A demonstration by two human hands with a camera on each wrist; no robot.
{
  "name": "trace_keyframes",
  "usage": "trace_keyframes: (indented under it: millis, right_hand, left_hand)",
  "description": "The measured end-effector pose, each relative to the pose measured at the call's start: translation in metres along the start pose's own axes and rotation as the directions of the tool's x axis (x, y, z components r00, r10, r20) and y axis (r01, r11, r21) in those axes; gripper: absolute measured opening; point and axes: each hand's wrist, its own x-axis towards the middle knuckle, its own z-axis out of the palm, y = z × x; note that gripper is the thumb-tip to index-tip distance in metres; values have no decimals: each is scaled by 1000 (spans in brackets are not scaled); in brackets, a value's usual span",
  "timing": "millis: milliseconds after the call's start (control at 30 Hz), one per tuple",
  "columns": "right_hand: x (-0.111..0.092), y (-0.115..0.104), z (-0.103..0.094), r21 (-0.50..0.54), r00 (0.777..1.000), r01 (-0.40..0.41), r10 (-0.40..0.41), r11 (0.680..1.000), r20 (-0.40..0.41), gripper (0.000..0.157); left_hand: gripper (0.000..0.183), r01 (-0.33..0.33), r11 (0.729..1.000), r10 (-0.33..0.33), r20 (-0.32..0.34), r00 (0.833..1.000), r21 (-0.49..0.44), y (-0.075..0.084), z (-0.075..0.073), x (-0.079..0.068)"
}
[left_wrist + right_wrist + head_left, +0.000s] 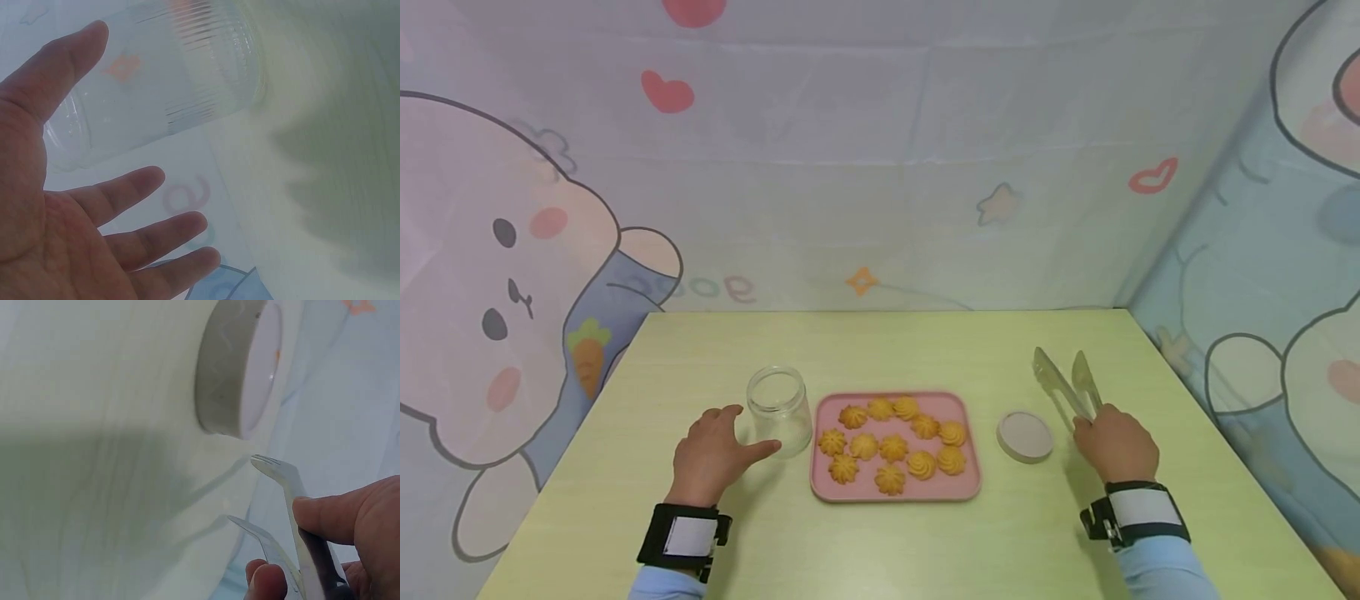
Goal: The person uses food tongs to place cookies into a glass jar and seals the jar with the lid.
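My left hand point(713, 454) is spread beside a clear glass jar point(780, 417) that stands upright and lidless on the table. In the left wrist view the thumb and fingers are apart, with the jar point(150, 87) just beyond them; whether they touch it I cannot tell. At the right, my right hand point(1117, 446) grips a pair of metal tongs point(1063, 385) with its tips spread apart, pointing toward the back. The right wrist view shows thumb and fingers on the two arms of the tongs point(294, 500). Between the hands, a pink tray point(895, 493) carries several golden piped cookies point(892, 448).
A round whitish lid point(1026, 436) lies on the table between the tray and the tongs. The pale yellow-green table point(880, 550) ends at a cartoon-printed curtain point(880, 167) at the back and sides.
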Motion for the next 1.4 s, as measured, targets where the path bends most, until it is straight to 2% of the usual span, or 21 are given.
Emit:
trace_keyframes:
  millis: [367, 600, 900, 1133, 1400]
  right_hand:
    - [-8, -29, -15, -9, 993, 85, -85, 996, -82, 37]
    - [-19, -55, -24, -5, 979, 156, -155, 988, -134, 35]
    - [-43, -85, -30, -19, 953, 243, -242, 970, -180, 29]
    - [-58, -101, -30, -23, 939, 293, -292, 956, -184, 30]
    - [-69, -113, -28, -37, 936, 315, -317, 948, -153, 34]
  left_hand:
    - [85, 16, 1000, -16, 8, 1000, -7, 0, 0, 2]
    - [87, 11, 1000, -11, 2, 1000, -8, 1, -1, 2]
    - [92, 3, 999, -2, 21, 1000, -37, 4, -6, 6]
    - [96, -36, 994, 39, 27, 999, -105, 12, -14, 12]
    - [99, -61, 994, 65, 45, 997, -94, 17, -20, 23]
